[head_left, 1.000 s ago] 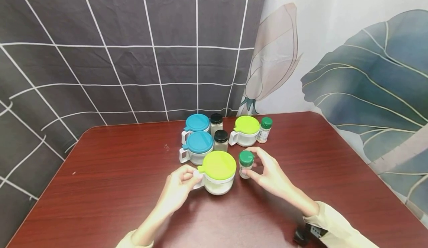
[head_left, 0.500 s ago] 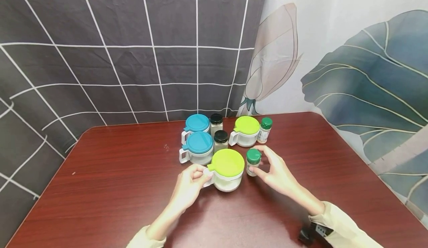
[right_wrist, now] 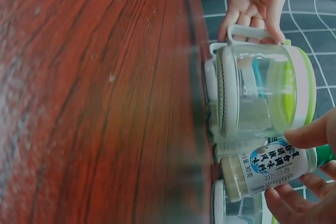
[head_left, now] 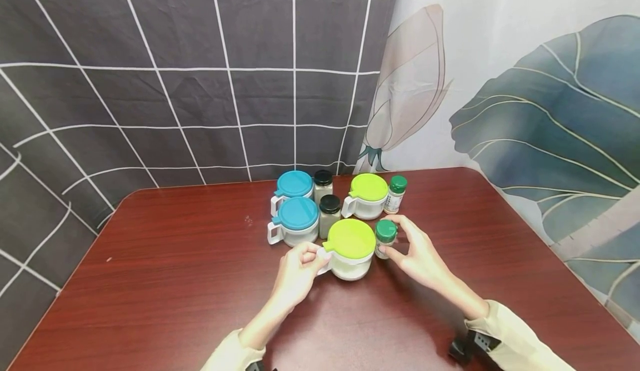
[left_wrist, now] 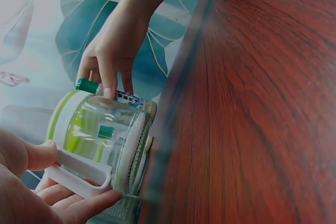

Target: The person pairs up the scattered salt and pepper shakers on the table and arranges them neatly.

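Note:
My left hand (head_left: pixel 300 271) pinches the white handle of a seasoning jar (head_left: pixel 351 243) with a lime-green lid and clear glass body. In the left wrist view the thumb presses the handle's (left_wrist: pixel 84 174) upper end, with other fingers beneath it. My right hand (head_left: pixel 422 257) holds a small spice bottle (head_left: pixel 385 232) with a dark green cap between thumb and fingers. Its printed label (right_wrist: pixel 275 163) faces the right wrist camera. Jar and bottle stand upright side by side, the bottle just right of the jar, both low at the table.
Behind are two blue-lidded jars (head_left: pixel 298 214), two black-capped spice bottles (head_left: pixel 329 207), another lime-lidded jar (head_left: pixel 369 189) and another green-capped bottle (head_left: pixel 395 196). They stand close together on the reddish-brown table (head_left: pixel 165 271). A dark gridded cloth (head_left: pixel 190 93) hangs along the back edge.
Both hands have moved right and slightly away from me, carrying the lime-lidded jar and the green-capped bottle along together. The jars and bottles behind have not moved.

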`<state>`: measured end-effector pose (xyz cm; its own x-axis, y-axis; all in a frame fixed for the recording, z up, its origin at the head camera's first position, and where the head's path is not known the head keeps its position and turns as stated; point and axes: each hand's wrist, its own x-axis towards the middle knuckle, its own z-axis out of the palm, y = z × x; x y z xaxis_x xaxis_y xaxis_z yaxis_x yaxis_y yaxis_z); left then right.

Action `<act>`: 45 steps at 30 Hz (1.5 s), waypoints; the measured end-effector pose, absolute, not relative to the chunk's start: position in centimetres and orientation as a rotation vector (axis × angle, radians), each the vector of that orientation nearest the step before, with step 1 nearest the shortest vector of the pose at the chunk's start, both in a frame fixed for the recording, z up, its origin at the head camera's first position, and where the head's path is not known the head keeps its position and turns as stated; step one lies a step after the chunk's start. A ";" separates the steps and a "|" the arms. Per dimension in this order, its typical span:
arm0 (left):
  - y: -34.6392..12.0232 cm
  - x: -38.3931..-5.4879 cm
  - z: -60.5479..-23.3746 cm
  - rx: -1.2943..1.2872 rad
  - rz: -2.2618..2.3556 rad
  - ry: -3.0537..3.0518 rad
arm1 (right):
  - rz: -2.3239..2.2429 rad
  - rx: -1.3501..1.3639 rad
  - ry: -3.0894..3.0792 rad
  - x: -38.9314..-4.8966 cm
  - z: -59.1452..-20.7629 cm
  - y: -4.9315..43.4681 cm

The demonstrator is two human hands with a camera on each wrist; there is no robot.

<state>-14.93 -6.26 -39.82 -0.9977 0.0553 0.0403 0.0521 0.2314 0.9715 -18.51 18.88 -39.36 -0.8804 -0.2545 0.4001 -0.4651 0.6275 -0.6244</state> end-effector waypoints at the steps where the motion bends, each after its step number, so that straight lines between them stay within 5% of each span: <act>1: -6.1 -15.0 -39.9 0.103 1.941 2.472 | 1.103 0.584 -2.575 -18.6 -39.4 18.9; 45: -1.2 -17.9 -41.4 0.031 2.079 2.455 | 1.229 0.389 -2.586 -21.5 -39.7 22.0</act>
